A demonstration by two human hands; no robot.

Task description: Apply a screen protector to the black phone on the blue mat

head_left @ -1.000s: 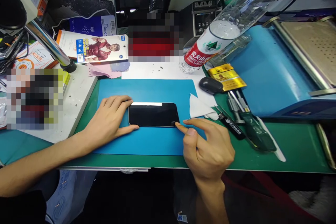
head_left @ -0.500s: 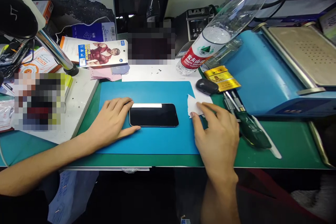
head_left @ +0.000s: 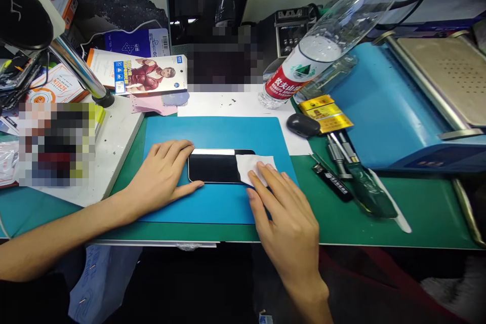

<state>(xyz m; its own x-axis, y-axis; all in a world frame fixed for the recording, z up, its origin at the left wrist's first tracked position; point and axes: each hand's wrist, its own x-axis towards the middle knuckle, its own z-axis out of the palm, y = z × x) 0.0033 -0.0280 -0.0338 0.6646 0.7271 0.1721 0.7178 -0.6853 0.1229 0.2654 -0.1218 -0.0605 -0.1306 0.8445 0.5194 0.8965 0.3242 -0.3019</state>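
A black smartphone (head_left: 212,168) lies flat, screen up, on a blue mat (head_left: 228,207), with a white strip along the far edge of its screen. My left hand (head_left: 163,169) steadies its left end, fingers at the far corner and thumb at the near edge. The fingertips of my right hand (head_left: 286,212) press a small white wipe (head_left: 252,164) onto the right end of the screen. That wipe covers the phone's right part and hangs slightly past its end.
Right of the mat lie a black lighter-like item (head_left: 332,182), a green-handled tool (head_left: 370,192) and a black mouse-shaped object (head_left: 302,125). Behind stands a tilted-looking water bottle (head_left: 284,81). A blue machine (head_left: 395,131) is at right, a lamp pole (head_left: 79,71) and boxes (head_left: 150,75) at left.
My right hand has moved left with the white wipe, from beside the phone onto its right end. My left hand keeps its place at the phone's left end.
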